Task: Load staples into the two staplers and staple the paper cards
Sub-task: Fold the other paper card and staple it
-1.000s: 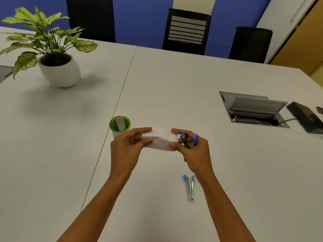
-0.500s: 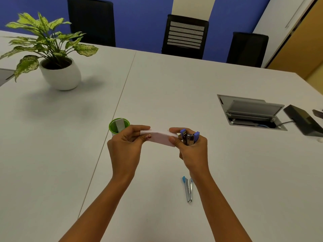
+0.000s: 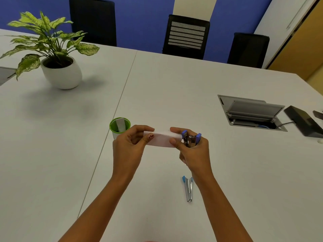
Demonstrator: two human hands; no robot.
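Note:
A white paper card (image 3: 161, 139) is held level above the table between both hands. My left hand (image 3: 128, 147) pinches its left end. My right hand (image 3: 194, 151) grips a small metal stapler with purple ends (image 3: 190, 139) and also pinches the card's right end with thumb and forefinger. The stapler's jaws sit at the card's right edge. A second stapler (image 3: 188, 188), silver with blue tips, lies flat on the table below my right wrist.
A green cup (image 3: 113, 127) holding a white strip stands just left of my left hand. A potted plant (image 3: 59, 70) sits far left. An open cable hatch (image 3: 251, 113) and a black device (image 3: 305, 124) lie to the right. Chairs line the far edge.
The card has tipped from facing me to nearly edge-on and flat. Both hands stay on it, with little other movement.

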